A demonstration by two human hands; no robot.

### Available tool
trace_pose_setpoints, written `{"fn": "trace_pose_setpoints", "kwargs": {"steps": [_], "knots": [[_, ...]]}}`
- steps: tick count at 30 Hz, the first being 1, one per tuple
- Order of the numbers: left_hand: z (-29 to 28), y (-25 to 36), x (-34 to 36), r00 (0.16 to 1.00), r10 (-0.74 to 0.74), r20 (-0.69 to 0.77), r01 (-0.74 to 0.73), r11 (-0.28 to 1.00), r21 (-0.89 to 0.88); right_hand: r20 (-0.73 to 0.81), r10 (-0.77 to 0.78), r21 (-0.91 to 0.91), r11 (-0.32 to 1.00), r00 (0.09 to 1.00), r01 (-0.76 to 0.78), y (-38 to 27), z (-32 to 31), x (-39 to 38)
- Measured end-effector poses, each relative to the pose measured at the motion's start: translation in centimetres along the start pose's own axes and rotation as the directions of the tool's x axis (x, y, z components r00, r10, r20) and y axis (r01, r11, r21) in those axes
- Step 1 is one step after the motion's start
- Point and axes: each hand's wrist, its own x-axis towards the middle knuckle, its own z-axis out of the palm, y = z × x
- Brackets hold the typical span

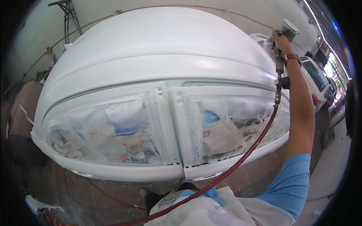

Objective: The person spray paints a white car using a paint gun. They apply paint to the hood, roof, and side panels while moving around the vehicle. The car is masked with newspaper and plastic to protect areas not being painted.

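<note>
My right hand (282, 42) is raised at the upper right, closed around a spray gun (279, 56) with a grey paint cup (289, 30) on top. A dark red air hose (241, 160) drops from the gun's metal fittings and crosses in front of my body to the lower left. Beside the gun spreads the white-coated roof (181, 37) of a car. Newspaper masking (132, 120) under hazy film covers its side windows. At the lower left edge only a sliver of my left hand (64, 223) shows, its fingers mostly cut off.
A metal stand (68, 19) leans by the far wall. A brown covered object (26, 109) stands at the left. Another white car (315, 77) is parked at the right. A thin cable (90, 199) lies on the floor, with a white panel piece (41, 205) at the lower left.
</note>
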Motion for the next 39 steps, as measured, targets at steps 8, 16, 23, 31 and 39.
{"fn": "trace_pose_setpoints", "kwargs": {"steps": [8, 16, 23, 31, 39], "knots": [[0.8, -13.4, 3.4, 0.995, -0.101, -0.026, 0.102, 0.992, 0.075, 0.235, -0.245, 0.239, 0.952, 0.941, 0.188, -23.7, 18.8, -13.0], [0.8, -31.1, 7.9, 0.965, -0.244, -0.099, 0.261, 0.936, 0.236, 0.415, -0.359, 0.310, 0.920, 0.836, 0.241, -49.1, 41.9, -27.4], [0.2, -39.4, 10.0, 0.935, -0.310, -0.169, 0.350, 0.880, 0.322, 0.496, -0.463, 0.222, 0.885, 0.734, 0.408, -66.0, 59.8, -38.2], [-0.7, -42.7, 10.1, 0.911, -0.364, -0.195, 0.412, 0.834, 0.368, 0.578, -0.582, 0.442, 0.813, 0.573, 0.380, -76.0, 73.6, -51.2], [0.1, -42.0, 10.1, 0.915, -0.377, -0.145, 0.404, 0.835, 0.374, 0.721, -0.557, 0.566, 0.817, 0.412, 0.112, -71.5, 68.5, -56.1]]}}
